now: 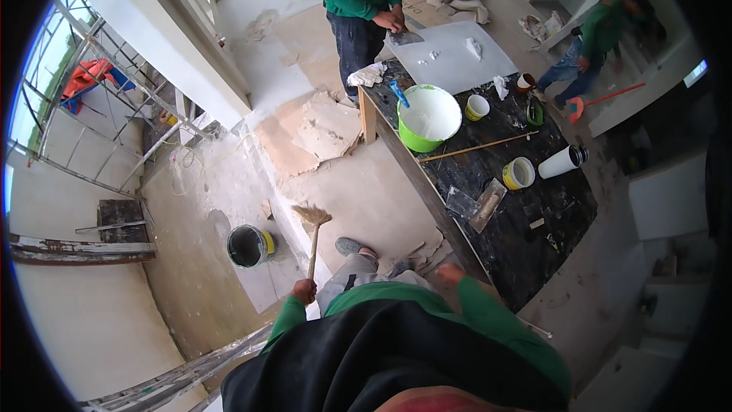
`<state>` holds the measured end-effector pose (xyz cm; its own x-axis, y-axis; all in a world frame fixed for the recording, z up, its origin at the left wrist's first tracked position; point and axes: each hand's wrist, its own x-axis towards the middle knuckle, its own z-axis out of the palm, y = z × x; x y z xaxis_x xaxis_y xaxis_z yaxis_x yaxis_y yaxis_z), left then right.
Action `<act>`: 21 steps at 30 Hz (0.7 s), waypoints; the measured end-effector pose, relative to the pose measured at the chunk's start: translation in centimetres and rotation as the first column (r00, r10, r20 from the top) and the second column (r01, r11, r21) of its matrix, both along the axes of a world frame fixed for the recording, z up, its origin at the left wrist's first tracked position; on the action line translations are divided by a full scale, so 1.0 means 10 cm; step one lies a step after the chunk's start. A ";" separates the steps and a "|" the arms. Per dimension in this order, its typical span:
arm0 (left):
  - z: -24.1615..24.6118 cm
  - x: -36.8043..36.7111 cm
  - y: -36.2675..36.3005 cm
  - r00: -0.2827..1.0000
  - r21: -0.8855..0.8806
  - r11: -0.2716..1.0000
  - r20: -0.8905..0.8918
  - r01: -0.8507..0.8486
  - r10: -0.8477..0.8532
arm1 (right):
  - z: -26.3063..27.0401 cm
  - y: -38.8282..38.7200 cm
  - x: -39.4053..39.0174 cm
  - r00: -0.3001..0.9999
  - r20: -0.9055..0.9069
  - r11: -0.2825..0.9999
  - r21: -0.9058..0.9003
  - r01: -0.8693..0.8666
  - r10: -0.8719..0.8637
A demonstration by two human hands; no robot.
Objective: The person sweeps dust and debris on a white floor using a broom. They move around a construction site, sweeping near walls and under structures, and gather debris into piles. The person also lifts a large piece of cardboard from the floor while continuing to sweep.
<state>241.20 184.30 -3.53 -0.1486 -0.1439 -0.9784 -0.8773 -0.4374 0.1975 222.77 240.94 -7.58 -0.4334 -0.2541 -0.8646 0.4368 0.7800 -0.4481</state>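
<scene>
My left hand (303,290) is wrapped around the wooden handle of a straw broom (313,217). The broom's bristles point away from me, over the edge of the brown floor covering (366,183). On the other side of my body, my right hand (450,274) is beside the near edge of a black-topped work table (532,274). It is blurred, I see nothing in it, and its fingers do not show clearly. Left of the broom, a dark bucket (250,246) with a yellow patch stands on the bare floor.
The table carries a green tub of white compound (429,117), plastic cups, a stick (477,146), a trowel (488,205) and a white board (452,56). A person (360,6) holds a broad blade there. Another person (597,46) bends at right. Scaffolding (103,103) stands left.
</scene>
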 end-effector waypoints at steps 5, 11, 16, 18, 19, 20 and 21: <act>-0.33 -0.59 -0.11 0.993 -0.113 0.989 -0.051 0.099 -0.105 | -0.23 -0.41 -0.76 0.985 -0.165 0.993 -0.094 -0.066 0.050; -0.57 -1.06 -0.50 0.979 -0.077 0.992 -0.184 -0.102 0.086 | 0.29 -1.68 -1.51 0.893 -0.323 0.920 -0.128 -0.371 0.315; -0.67 -1.20 -0.97 0.964 -0.311 0.950 -0.255 -0.012 -0.072 | 0.71 -2.83 -1.62 0.611 -0.318 0.613 -0.107 -0.782 0.724; -0.56 -1.43 -0.97 0.958 -0.317 0.941 -0.210 0.122 -0.195 | 0.51 -2.83 -1.71 0.444 -0.411 0.507 0.052 -0.861 0.796; -0.42 -1.39 -0.98 0.962 -0.296 0.947 -0.198 0.123 -0.187 | 0.58 -2.95 -1.78 0.441 -0.348 0.500 0.096 -0.861 0.827; -0.40 -1.25 -0.99 0.968 -0.327 0.939 -0.181 0.107 -0.173 | 0.76 -3.18 -1.84 0.427 -0.291 0.478 0.133 -0.868 0.857; -0.30 -1.23 -0.91 0.984 -0.329 0.944 -0.178 -0.038 -0.023 | 0.89 -3.27 -1.83 0.428 -0.272 0.474 0.134 -0.870 0.862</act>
